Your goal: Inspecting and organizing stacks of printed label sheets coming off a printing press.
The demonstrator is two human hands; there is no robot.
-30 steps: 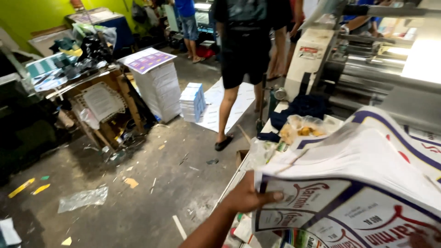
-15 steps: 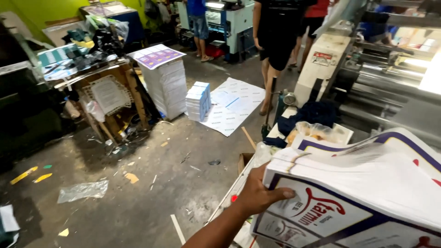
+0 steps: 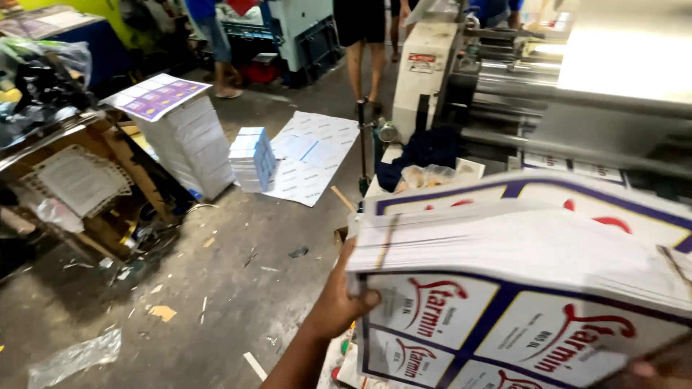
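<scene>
Beside the printing machine (image 3: 577, 79), left hand (image 3: 339, 306) fingers (image 3: 367, 297) curl closed on a thick stack of printed sheets (image 3: 526, 252); right hand (image 3: 652, 367) blurred, its grip unclear.

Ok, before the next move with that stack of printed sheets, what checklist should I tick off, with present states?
1. Left hand grips the edge of the printed sheet stack: ok.
2. Right hand grip on the stack: cannot tell, only a blurred corner shows.
3. Sheets squared up: not ok, top ones bow and overhang.
4. Floor free of debris: not ok, scraps and plastic lie about.
5. People standing near the machine: apart from the stack, ok.
</scene>
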